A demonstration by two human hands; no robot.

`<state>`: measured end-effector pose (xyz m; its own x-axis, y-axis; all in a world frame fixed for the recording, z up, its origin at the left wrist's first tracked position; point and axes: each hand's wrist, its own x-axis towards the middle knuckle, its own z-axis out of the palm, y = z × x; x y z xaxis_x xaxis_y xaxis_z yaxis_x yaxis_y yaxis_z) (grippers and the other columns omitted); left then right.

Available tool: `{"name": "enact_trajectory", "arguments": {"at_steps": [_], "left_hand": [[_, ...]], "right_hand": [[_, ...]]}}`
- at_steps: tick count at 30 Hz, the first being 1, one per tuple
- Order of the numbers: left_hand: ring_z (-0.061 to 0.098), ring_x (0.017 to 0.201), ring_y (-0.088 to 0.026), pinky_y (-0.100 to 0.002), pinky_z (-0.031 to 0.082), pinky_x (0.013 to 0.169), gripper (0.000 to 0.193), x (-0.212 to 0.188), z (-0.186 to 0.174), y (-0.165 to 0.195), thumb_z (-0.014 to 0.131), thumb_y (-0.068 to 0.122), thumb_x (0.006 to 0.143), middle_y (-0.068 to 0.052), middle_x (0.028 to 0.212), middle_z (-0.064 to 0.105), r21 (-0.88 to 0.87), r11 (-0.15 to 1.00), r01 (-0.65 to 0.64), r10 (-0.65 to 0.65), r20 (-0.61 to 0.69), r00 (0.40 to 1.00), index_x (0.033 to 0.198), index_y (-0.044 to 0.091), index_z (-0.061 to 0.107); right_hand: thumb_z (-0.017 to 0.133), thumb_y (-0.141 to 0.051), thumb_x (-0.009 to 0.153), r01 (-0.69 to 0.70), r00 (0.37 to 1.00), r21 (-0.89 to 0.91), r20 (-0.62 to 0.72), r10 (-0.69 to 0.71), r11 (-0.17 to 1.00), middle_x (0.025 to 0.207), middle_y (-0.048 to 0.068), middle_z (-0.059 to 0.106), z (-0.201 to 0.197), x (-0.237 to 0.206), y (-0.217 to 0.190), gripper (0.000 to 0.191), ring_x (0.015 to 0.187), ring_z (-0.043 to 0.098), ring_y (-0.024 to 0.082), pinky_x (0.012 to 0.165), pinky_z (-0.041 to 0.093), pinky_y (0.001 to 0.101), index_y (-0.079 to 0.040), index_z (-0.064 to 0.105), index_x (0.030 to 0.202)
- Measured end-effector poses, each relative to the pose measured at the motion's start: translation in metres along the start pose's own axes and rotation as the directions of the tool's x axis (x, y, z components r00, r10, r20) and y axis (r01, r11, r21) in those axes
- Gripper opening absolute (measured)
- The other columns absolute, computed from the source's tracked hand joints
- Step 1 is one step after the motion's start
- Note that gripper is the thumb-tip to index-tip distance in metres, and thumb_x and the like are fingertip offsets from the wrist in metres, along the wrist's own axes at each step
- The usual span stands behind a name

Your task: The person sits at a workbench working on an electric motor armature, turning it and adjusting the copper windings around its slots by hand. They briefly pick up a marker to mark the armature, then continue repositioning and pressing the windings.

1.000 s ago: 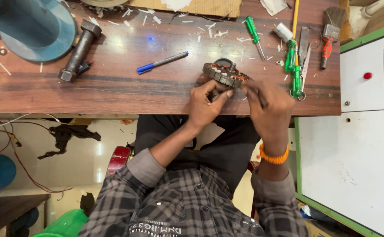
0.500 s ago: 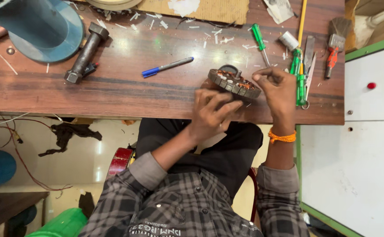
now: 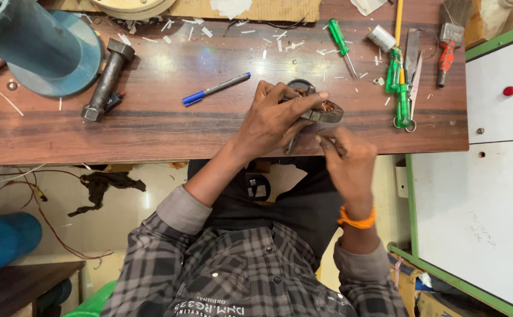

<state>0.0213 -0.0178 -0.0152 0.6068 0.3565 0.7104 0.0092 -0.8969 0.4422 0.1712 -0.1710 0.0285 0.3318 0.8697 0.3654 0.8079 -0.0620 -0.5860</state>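
Note:
A round motor stator (image 3: 328, 110) with copper windings rests on the wooden table (image 3: 168, 126) near its front edge. My left hand (image 3: 277, 117) lies over the stator and grips it from the left, fingers spread across its top. Just below it, my right hand (image 3: 347, 161), with an orange band at the wrist, has its fingers pinched together at the stator's near rim. A thin dark tool (image 3: 291, 142) sticks out under the stator; how my right hand holds it is partly hidden.
A blue pen (image 3: 215, 89) lies left of the stator. Green screwdrivers (image 3: 399, 88), scissors and a brush (image 3: 449, 44) lie to the right. A large bolt (image 3: 105, 79) and a blue cylinder (image 3: 30, 44) stand at the left. A white cabinet (image 3: 485, 176) flanks the table's right.
My left hand has slid up over the top of the stator. My right hand has dropped from the stator's right side to its near edge at the table front.

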Motion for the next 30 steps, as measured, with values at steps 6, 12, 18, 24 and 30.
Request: {"name": "enact_trajectory", "arguments": {"at_steps": [6, 12, 18, 24, 30], "left_hand": [[0.05, 0.128, -0.019, -0.039, 0.038, 0.105, 0.061, -0.01, -0.002, -0.008, 0.077, 0.04, 0.087, 0.009, 0.15, 0.05, 0.21, 0.959, -0.19, 0.187, 0.036, 0.982, 0.143, 0.048, 0.052], [0.048, 0.134, -0.018, -0.037, 0.039, 0.108, 0.03, -0.014, -0.003, -0.012, 0.076, 0.035, 0.088, 0.009, 0.152, 0.05, 0.209, 0.958, -0.196, 0.189, 0.053, 0.981, 0.118, 0.033, 0.072], [0.049, 0.13, -0.018, -0.039, 0.039, 0.106, 0.018, -0.015, 0.0, -0.008, 0.076, 0.027, 0.092, 0.004, 0.15, 0.051, 0.257, 0.947, -0.193, 0.207, -0.026, 0.978, 0.107, 0.019, 0.073], [0.045, 0.126, -0.02, -0.038, 0.035, 0.106, 0.017, -0.015, 0.005, 0.015, 0.084, 0.021, 0.094, 0.0, 0.147, 0.051, 0.161, 0.987, 0.018, 0.013, -0.189, 0.982, 0.1, 0.013, 0.07], [0.044, 0.133, -0.027, -0.042, 0.035, 0.111, 0.018, -0.013, 0.017, 0.042, 0.082, 0.01, 0.082, -0.007, 0.15, 0.048, -0.091, 0.934, 0.344, -0.356, -0.292, 0.888, 0.089, 0.011, 0.065]], "right_hand": [[0.08, -0.001, 0.086, 0.195, 0.968, -0.088, -0.141, -0.206, 0.977, 0.078, 0.014, 0.065, 0.033, -0.018, 0.001, 0.01, 0.068, 0.064, 0.031, 0.063, 0.048, 0.0395, -0.004, 0.072, 0.093], [0.08, 0.004, 0.09, -0.107, 0.981, 0.192, -0.142, 0.135, 0.976, 0.069, 0.011, 0.063, 0.046, -0.042, -0.001, 0.011, 0.053, 0.049, 0.019, 0.052, 0.039, 0.031, -0.001, 0.075, 0.098], [0.082, 0.0, 0.087, 0.08, 0.99, 0.051, -0.123, -0.073, 0.996, 0.079, 0.008, 0.067, 0.013, -0.03, -0.018, 0.022, 0.062, 0.059, 0.012, 0.058, 0.045, 0.0257, -0.002, 0.074, 0.107], [0.076, 0.003, 0.094, 0.125, 0.988, -0.065, -0.079, -0.13, 0.99, 0.087, 0.008, 0.064, -0.024, 0.004, -0.039, 0.015, 0.066, 0.06, 0.015, 0.06, 0.045, 0.0289, -0.007, 0.074, 0.104], [0.081, -0.008, 0.093, 0.032, 0.998, -0.015, 0.045, -0.031, 0.999, 0.063, 0.005, 0.054, -0.008, 0.063, -0.021, 0.009, 0.053, 0.043, 0.013, 0.05, 0.03, 0.034, -0.006, 0.077, 0.102]]}}
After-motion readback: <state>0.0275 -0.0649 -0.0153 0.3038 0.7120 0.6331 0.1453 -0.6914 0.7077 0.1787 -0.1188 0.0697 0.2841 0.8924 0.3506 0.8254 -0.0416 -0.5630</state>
